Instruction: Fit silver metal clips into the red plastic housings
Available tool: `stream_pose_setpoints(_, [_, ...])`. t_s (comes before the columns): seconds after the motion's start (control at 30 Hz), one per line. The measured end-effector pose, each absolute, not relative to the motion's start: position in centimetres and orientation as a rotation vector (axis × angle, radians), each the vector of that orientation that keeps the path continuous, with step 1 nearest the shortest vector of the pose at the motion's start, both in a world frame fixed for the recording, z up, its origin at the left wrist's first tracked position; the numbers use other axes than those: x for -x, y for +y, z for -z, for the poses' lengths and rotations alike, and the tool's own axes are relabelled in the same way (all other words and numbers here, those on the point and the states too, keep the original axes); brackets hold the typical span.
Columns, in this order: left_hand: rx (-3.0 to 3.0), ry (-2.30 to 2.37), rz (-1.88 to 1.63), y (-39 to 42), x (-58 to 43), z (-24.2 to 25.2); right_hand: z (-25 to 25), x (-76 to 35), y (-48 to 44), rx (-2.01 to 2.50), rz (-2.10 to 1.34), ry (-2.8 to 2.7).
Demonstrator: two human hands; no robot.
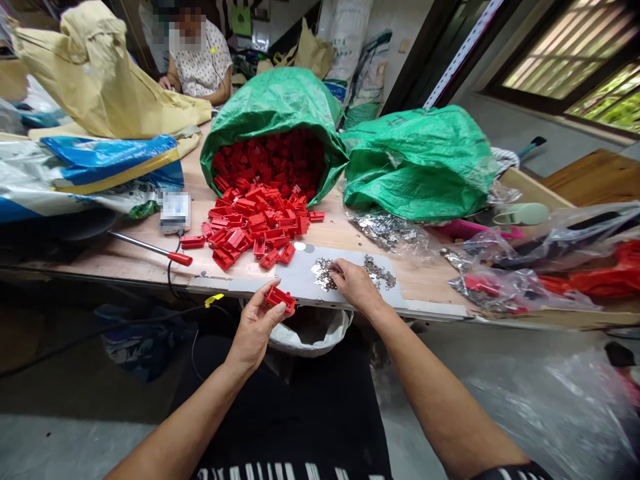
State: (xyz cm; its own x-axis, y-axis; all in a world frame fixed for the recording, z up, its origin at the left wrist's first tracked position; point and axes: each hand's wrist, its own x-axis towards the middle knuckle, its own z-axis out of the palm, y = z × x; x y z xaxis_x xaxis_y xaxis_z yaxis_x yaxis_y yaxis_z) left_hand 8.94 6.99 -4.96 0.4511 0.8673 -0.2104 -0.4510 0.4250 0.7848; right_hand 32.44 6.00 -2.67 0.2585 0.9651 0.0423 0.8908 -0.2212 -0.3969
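Two bare hands work at the near edge of a plywood table (150,260), a few inches of grey board (357,267) between them and the heaped stock. The left hand (255,327) pinches one red plastic part (279,299) between thumb and fingers, its long axis slanting from upper left to lower right of the frame. The right hand (356,285), a short gap away, reaches down with its fingers (336,268) at the nearer of two heaps of small metal pieces (323,273) on the board; whether it grips a piece cannot be told. Both forearms rise from the bottom corners toward frame center. Two green woven sacks lie on the table: one (275,100) spills a mass of red parts too many to count (255,227) at center, the other (417,163) sits beside it at right. A red-handled screwdriver (165,251) lies at left of the spill. One co-worker (200,67) sits at upper left, behind a yellow sack (100,73).
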Motion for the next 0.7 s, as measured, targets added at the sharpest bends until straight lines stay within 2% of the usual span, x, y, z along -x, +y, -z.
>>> stream_pose_setpoints(0.23, [-0.653,0.597,-0.944,8.0,-8.7,3.6,2.3,-33.1,5.4,2.02,-0.25,-1.616])
stream_pose_setpoints(0.5, [-0.687,0.562,-0.889,7.0,-9.4,2.6,-0.4,-29.0,2.7,1.64,-0.642,-1.47])
stream_pose_setpoints(0.7, [-0.755,0.562,-0.875,6.4,-9.7,2.2,-1.4,-25.9,1.0,1.567,-0.551,-1.657])
